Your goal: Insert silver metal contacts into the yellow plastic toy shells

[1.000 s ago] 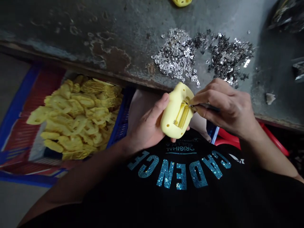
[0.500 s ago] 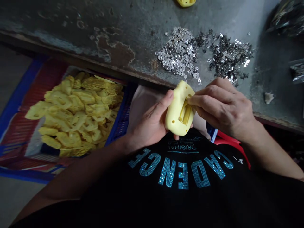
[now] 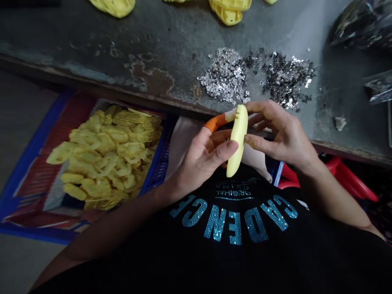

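Observation:
A pale yellow plastic shell point(image 3: 238, 141) stands edge-on between my hands, just off the front edge of the workbench. My left hand point(image 3: 210, 153) grips it from the left, thumb on the near face and fingers behind; an orange sleeve point(image 3: 217, 122) covers one of those fingers. On the other side, my right hand point(image 3: 277, 132) holds the shell between thumb and fingertips. The shell's slotted face is turned out of sight. Beyond my hands lie a pile of small silvery metal clips point(image 3: 226, 75) and a darker pile of metal pieces point(image 3: 288, 77).
The grey workbench point(image 3: 177, 49) runs across the top, with several yellow shells point(image 3: 229, 10) along its far part. A blue-and-red crate point(image 3: 39, 179) at lower left holds many yellow parts point(image 3: 113, 151). Plastic bags of metal pieces point(image 3: 379, 87) lie at right, above red plastic point(image 3: 352, 179).
The shell has turned from showing its slotted face to edge-on. My right hand has moved from the slot to the shell's side. The view has shifted, bringing in more yellow shells at the top.

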Tool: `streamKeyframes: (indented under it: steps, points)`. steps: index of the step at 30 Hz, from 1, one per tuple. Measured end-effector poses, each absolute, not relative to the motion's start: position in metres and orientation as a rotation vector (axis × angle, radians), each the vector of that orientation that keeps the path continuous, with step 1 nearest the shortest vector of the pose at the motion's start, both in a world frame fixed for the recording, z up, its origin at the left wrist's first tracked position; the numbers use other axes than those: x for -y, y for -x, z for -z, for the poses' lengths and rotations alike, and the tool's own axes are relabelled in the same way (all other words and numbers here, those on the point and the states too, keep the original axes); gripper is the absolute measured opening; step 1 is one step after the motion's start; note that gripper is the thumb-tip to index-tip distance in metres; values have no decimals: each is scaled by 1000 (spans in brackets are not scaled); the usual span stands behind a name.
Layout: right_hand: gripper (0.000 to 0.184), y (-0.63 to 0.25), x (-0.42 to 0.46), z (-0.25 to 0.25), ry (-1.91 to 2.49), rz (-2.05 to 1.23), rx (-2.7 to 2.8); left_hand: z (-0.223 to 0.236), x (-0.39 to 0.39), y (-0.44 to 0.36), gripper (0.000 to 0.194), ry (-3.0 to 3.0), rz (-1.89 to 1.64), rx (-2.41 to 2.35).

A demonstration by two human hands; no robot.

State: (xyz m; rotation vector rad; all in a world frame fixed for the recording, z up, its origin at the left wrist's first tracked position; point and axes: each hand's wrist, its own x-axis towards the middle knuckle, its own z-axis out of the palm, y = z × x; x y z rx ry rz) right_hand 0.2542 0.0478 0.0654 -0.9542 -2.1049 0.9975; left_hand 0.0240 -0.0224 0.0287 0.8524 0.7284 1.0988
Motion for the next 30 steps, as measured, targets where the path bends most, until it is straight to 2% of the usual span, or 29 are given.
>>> streamKeyframes:
  steps: [3,12,20,25,30]
  points:
    - [53,-251,-44,-57,916,-954,2074,-31,28,-20,75,-960,-1075,-779]
    - [59,-240,-17,-23,802,-564,1713,-42,42,-12,80,-1611,-1205,-944]
    - [59,-248,-11,-23,817,-462,1699,-50,36,-15,75,-1958,-1269,-825]
    - [61,-247,-14,-24,808,-454,1727,-47,28,-14,63,-2072,-1310,-811]
    - [63,-232,-35,-34,781,-618,1909,-30,27,0,56,-1695,-1321,-897]
